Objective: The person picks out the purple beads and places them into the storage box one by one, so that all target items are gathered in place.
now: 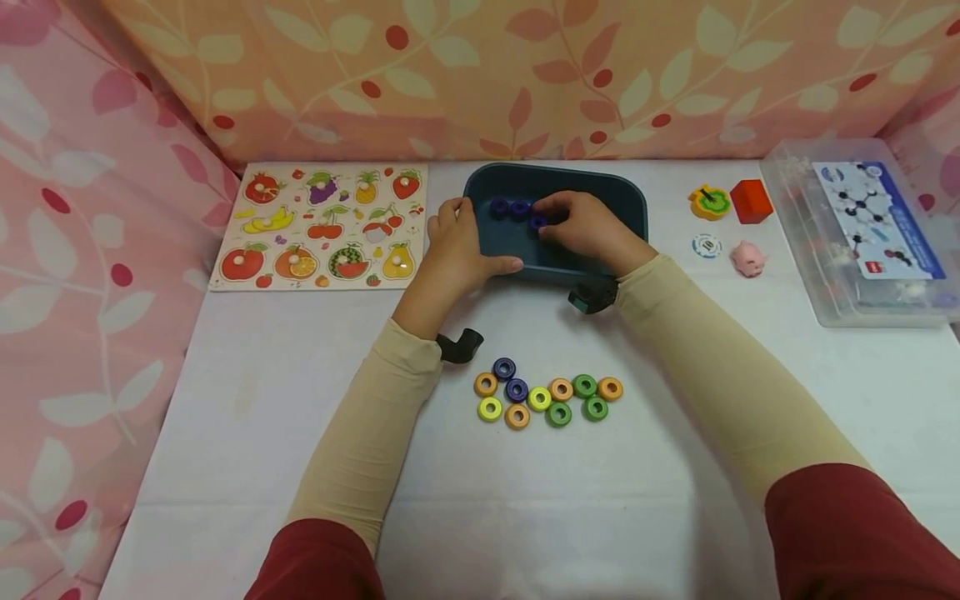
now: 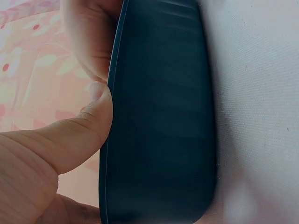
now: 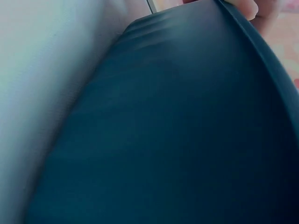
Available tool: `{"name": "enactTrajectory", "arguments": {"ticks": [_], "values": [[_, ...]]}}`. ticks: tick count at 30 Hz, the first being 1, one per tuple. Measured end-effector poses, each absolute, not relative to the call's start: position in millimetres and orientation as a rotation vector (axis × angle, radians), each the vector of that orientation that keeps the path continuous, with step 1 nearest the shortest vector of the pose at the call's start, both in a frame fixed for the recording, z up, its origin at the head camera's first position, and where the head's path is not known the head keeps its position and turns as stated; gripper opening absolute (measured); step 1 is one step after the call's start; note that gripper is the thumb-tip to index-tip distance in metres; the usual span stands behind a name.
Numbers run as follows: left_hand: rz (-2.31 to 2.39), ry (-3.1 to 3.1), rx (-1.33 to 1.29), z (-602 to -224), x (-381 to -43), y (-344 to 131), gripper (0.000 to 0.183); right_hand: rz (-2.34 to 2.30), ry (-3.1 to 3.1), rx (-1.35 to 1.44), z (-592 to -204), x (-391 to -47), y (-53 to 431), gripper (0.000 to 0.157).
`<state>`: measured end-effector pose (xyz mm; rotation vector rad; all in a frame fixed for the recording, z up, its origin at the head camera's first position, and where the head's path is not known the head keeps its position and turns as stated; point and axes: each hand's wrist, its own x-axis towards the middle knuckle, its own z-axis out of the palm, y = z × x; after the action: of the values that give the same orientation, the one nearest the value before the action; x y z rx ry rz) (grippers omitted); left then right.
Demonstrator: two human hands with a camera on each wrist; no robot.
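A dark teal plastic tray (image 1: 592, 177) stands toward the back of the table. My left hand (image 1: 456, 250) grips its near left corner, with the thumb along the front rim; the left wrist view shows the thumb (image 2: 88, 119) against the tray wall (image 2: 159, 116). My right hand (image 1: 588, 227) reaches inside and pinches a purple ring (image 1: 537, 222). Beside it, two more purple rings (image 1: 510, 207) lie on the tray floor. In the right wrist view, the tray's outer wall (image 3: 154, 116) hides the right fingers.
Several orange, yellow, green and purple rings (image 1: 539, 399) lie nearer me. A fruit puzzle board (image 1: 300, 229) is left of the tray. To the right are a yellow-green toy (image 1: 709, 202), red block (image 1: 751, 202), chip (image 1: 707, 246), pink pig (image 1: 747, 259) and clear case (image 1: 806, 242).
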<state>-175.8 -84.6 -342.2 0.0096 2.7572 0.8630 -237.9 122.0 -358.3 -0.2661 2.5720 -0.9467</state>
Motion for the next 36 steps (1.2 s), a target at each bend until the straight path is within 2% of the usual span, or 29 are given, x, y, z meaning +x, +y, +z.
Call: {"name": "enactTrajectory", "arguments": {"ticks": [4, 9, 14, 19, 25, 36], "values": [[0.861, 2.755, 0.012, -343, -176, -84, 0.117, -1.031, 2.597, -0.215, -354, -226, 124, 0.041], [0.86, 2.763, 0.007, -343, -176, -84, 0.118, -1.218, 2.446, -0.158, -336, -192, 118, 0.03], [0.86, 2.767, 0.012, -343, -176, -85, 0.118, -1.146, 2.268, -0.339, -332, -151, 112, 0.023], [0.879, 2.767, 0.02, -343, -177, -86, 0.115, -0.991, 2.202, -0.532, -350, -123, 101, 0.019], [0.892, 2.759, 0.028, -344, -176, -86, 0.116, -0.902, 2.211, -0.557, -370, -110, 91, 0.022], [0.888, 2.757, 0.03, -344, -176, -87, 0.116, -0.849, 2.282, -0.565, -372, -112, 100, 0.021]]}}
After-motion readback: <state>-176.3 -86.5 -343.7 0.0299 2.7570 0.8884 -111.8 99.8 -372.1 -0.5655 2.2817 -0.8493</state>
